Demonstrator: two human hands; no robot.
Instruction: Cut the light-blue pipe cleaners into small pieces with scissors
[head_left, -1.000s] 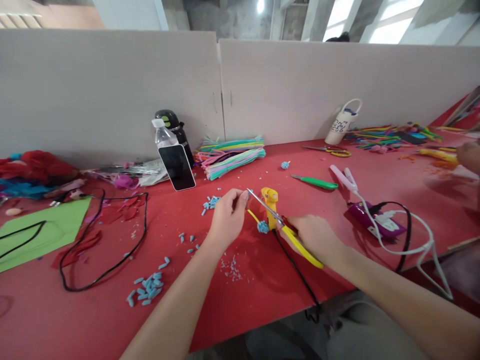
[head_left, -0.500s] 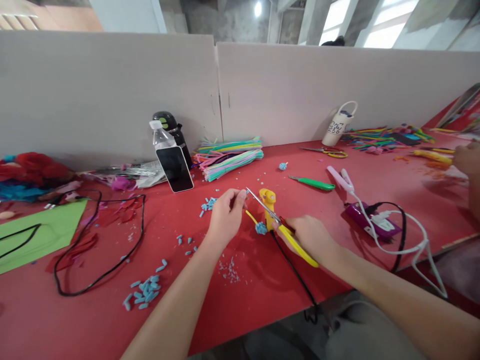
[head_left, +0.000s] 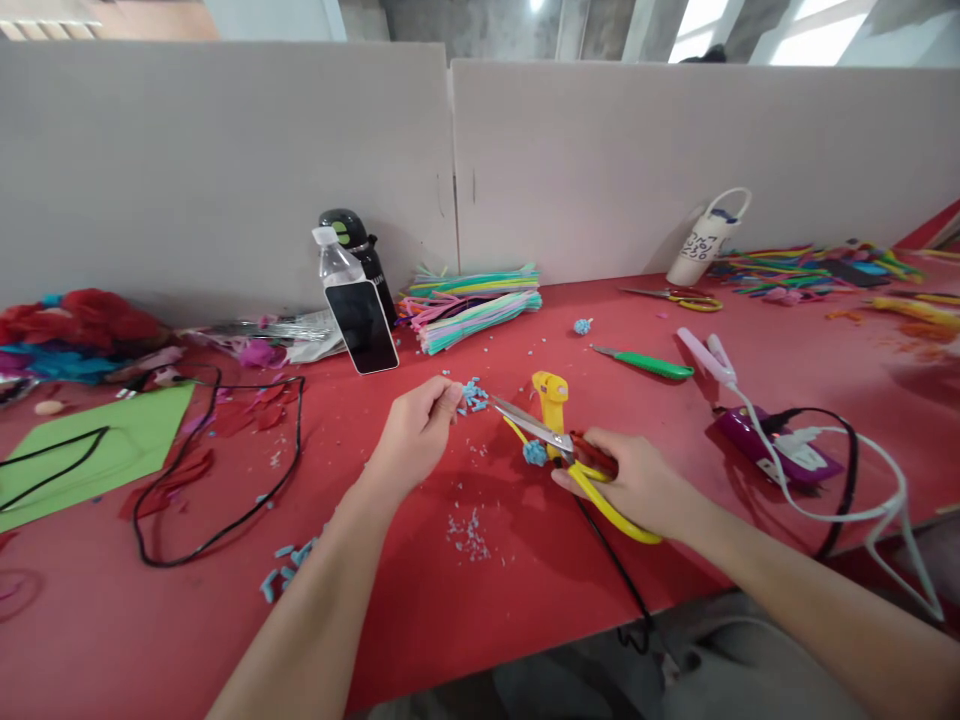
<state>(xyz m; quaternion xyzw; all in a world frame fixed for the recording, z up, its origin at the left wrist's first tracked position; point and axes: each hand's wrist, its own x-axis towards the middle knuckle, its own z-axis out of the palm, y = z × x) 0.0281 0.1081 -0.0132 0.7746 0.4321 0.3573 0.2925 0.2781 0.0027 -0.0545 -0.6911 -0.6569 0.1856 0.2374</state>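
My right hand (head_left: 630,480) grips scissors (head_left: 536,428) by their yellow and red handles, the blades pointing left and a little apart. My left hand (head_left: 420,425) is closed in a pinch left of the blade tips; whatever is between the fingers is too small to make out. Beside its fingertips lies a small pile of short blue pieces (head_left: 474,395). Behind the scissors stands a yellow glue gun (head_left: 551,390). A blue bumpy ball (head_left: 535,453) on a yellow stem sits just below the blades. More blue pieces (head_left: 289,570) are partly hidden by my left forearm.
A phone (head_left: 362,325) leans against a bottle at the back, near bundled pipe cleaners (head_left: 480,320). To the right lie a green-handled knife (head_left: 652,365), other scissors (head_left: 697,298) and a purple power strip (head_left: 780,450). A black cable (head_left: 217,555) loops at left.
My left hand has moved left, away from the scissor tips, and the blue pile beside it is now more exposed. The scissors stay in my right hand. The view has shifted slightly.
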